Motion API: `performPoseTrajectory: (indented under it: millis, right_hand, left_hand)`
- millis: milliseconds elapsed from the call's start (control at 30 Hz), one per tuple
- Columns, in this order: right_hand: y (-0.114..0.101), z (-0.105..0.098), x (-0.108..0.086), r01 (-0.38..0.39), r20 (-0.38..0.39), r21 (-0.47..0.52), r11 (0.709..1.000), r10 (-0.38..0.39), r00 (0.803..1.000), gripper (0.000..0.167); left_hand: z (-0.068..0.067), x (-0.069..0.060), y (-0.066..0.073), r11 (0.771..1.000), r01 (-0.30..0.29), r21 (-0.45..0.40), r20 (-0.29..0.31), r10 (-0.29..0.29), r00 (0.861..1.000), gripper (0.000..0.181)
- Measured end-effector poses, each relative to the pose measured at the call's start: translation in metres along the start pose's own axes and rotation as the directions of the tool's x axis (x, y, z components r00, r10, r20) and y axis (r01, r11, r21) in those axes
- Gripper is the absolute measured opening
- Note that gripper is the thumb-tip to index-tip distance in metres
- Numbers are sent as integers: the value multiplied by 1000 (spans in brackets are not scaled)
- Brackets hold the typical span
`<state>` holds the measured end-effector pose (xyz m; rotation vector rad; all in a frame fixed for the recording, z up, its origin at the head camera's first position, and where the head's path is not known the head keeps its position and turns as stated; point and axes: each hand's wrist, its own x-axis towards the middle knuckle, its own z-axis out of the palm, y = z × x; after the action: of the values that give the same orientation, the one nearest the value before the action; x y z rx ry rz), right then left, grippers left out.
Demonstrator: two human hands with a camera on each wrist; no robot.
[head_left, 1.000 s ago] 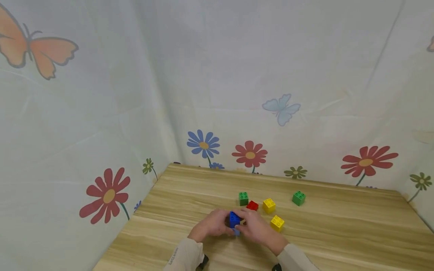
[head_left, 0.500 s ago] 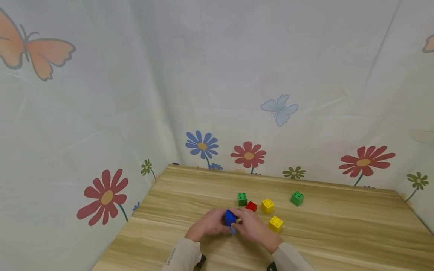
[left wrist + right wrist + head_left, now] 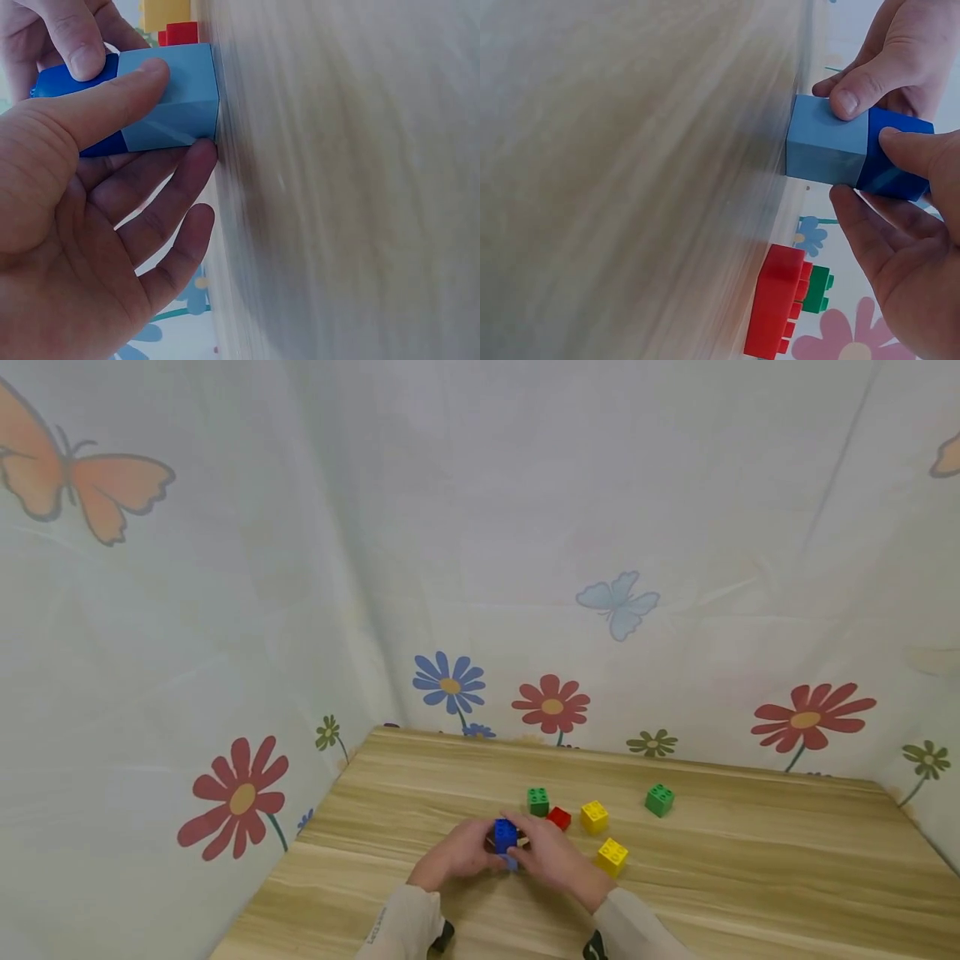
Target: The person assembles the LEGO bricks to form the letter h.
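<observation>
The dark-blue block [image 3: 506, 836] sits on the light-blue block [image 3: 182, 96], which stands on the worktop [image 3: 735, 868]; the left hand [image 3: 465, 850] has its fingers pinching the light-blue block, the right hand [image 3: 552, 853] its fingers pinching the dark-blue block; both look like hard plastic, so probably light, stiff, a little slippery, hardly fragile; flat opposite sides should give the surest hold.
</observation>
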<state>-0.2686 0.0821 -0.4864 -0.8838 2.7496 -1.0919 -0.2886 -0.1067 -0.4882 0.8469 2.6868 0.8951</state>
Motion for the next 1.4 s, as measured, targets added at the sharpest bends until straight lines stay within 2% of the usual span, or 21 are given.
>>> performPoseTrajectory:
  millis: [233, 367, 600, 700, 900, 1233, 1400]
  right_hand:
    - [4, 1, 3, -46, 3, 52, 998, 46, 999, 54]
    - [5, 0, 1, -11, -17, 41, 999, 12, 1000, 55]
    - [7, -6, -8, 14, -56, 62, 998, -10, 998, 52]
    - [4, -15, -15, 6, -57, 56, 998, -3, 998, 49]
    - [-2, -37, -32, -15, -63, -6, 1000, 15, 998, 46]
    - [20, -66, -59, 19, -209, -71, 997, -33, 977, 41]
    - [31, -81, -71, -72, -223, -75, 995, 54, 973, 41]
  left_hand:
    - [0, 3, -4, 999, 26, -33, 4, -26, 1000, 36]
    - [-1, 2, -6, 999, 26, -32, -15, -26, 1000, 38]
    - [-2, -3, -11, 994, 85, -70, -48, -88, 995, 38]
    - [-2, -4, -12, 993, 83, -82, -55, -88, 995, 38]
    - [-6, -9, -11, 997, 67, -45, -71, -70, 995, 33]
    - [-17, -13, -8, 991, 121, -58, -116, -127, 985, 43]
    - [-19, -10, -5, 992, 114, -60, -136, -121, 983, 50]
